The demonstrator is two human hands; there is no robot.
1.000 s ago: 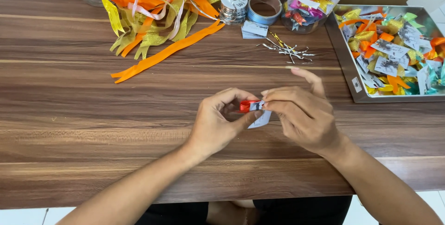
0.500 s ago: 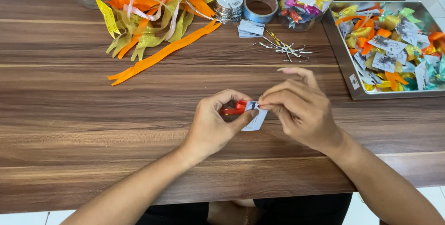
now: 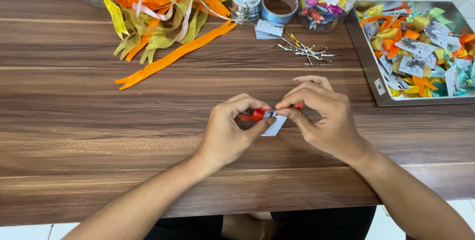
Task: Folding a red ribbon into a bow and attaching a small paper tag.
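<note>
Two hands meet above the wooden table (image 3: 74, 136), just in front of its near edge. Left hand (image 3: 230, 133) and right hand (image 3: 324, 116) both pinch a small red ribbon (image 3: 252, 116) with a white paper tag (image 3: 274, 124) between fingertips. Beyond them on the table lie silver twist ties (image 3: 304, 52), a pile of orange and gold ribbons (image 3: 163, 17), and a metal tray (image 3: 366, 67) at the right.

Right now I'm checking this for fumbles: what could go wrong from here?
The left hand and right hand pinch a small red ribbon and paper tag by fingertips only, so either might slip onto the table. The loose wire ties lie just beyond the right hand, so a reach could scatter them.
</note>
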